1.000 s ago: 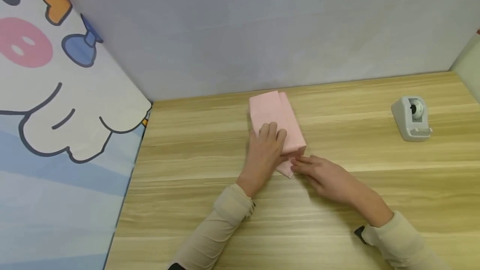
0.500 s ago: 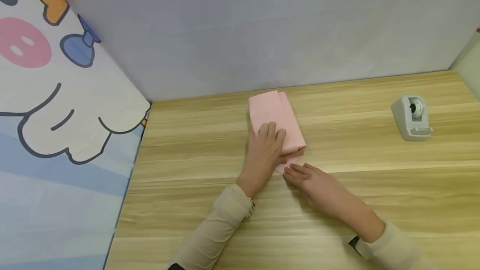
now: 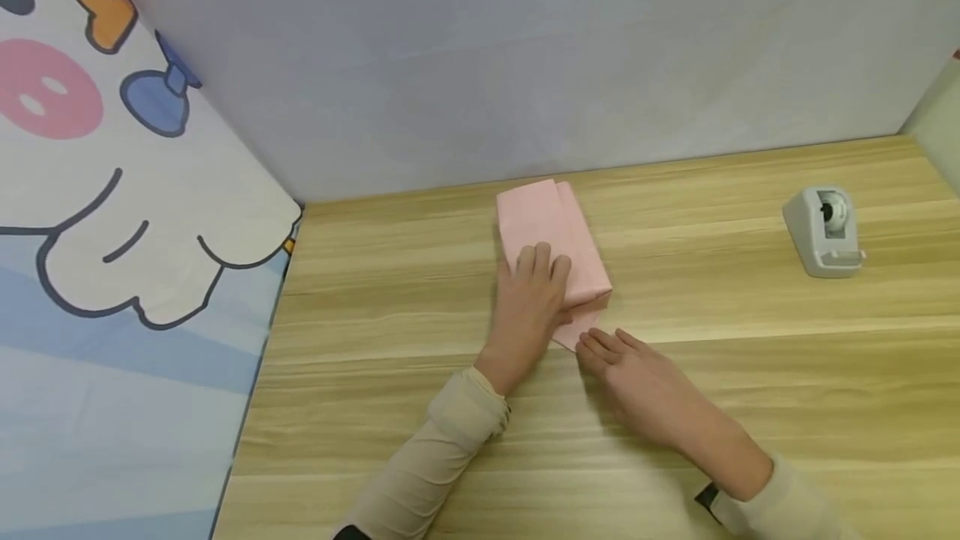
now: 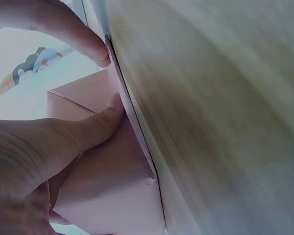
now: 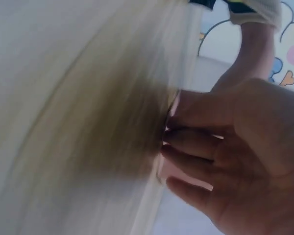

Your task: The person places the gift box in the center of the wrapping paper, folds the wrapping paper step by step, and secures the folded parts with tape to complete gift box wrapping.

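A box wrapped in pink paper lies on the wooden table, its near end showing folded paper. My left hand holds the box, fingers bent over its top. In the left wrist view the left thumb presses into the end fold, above a paper flap lying along the table. My right hand has its fingers fairly straight, their tips on the flap's outer edge. The right wrist view shows these fingers side by side, low against the table; the paper behind them is mostly hidden.
A grey tape dispenser with a roll in it stands at the right of the wooden table. Behind the table rises a pale wall. A cartoon-printed panel borders the left side.
My right hand first slid toward me and left along the flap, away from the box's near corner, then shifted slightly right. The left hand and the box stay in place.
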The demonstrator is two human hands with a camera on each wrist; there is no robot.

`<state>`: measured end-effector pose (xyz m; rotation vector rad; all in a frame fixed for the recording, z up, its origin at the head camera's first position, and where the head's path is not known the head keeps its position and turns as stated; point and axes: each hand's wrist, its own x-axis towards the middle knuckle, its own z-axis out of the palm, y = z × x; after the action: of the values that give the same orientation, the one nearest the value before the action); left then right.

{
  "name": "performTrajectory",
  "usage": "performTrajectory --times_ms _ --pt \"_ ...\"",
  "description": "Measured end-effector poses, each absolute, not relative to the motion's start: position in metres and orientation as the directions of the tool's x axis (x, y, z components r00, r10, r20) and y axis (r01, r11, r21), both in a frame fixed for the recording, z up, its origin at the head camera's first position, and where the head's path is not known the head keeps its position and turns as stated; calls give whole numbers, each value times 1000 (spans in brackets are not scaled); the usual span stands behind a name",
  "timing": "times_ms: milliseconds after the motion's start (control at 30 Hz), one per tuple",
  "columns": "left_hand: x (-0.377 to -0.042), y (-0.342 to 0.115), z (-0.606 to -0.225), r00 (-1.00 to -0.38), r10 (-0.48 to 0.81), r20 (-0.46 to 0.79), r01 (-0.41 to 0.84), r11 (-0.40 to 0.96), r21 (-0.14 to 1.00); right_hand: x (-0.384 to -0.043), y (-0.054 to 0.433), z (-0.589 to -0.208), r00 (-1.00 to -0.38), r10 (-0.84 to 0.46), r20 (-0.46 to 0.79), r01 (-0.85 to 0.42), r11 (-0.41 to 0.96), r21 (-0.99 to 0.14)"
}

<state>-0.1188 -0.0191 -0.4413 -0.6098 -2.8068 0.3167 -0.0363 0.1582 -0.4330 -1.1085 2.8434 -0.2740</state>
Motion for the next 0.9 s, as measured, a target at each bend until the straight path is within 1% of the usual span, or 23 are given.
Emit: performTrajectory --times_ms 167,333,400,433,567,700,800,900 --pt "-122 -22 -440 -881 427 203 375 893 -249 -43 163 -433 -734 -679 4 -668 722 -179" --pt "-122 -23 -440 -879 434 198 390 892 -226 -52 167 -433 -796 -606 8 -598 783 -173" --pt "-122 -23 -441 -880 433 193 390 893 -225 -53 167 -433 -805 -593 6 -587 794 -157" --pt "-122 -23 -441 -881 432 193 389 894 -224 -53 166 -433 -800 -600 -2 -592 790 -156" --pt "-120 -22 -442 -880 434 193 392 893 -220 -48 165 -432 -747 -664 -32 -651 741 -163" --pt "-119 -20 -442 -870 448 207 402 887 -228 -43 163 -429 -756 -655 -6 -641 741 -200" --pt "-119 -20 -442 -869 449 207 400 884 -240 -41 157 -431 -756 -655 6 -644 741 -191" --pt "-118 -21 -441 -873 448 194 397 882 -254 -37 153 -435 -734 -679 -15 -667 725 -172"
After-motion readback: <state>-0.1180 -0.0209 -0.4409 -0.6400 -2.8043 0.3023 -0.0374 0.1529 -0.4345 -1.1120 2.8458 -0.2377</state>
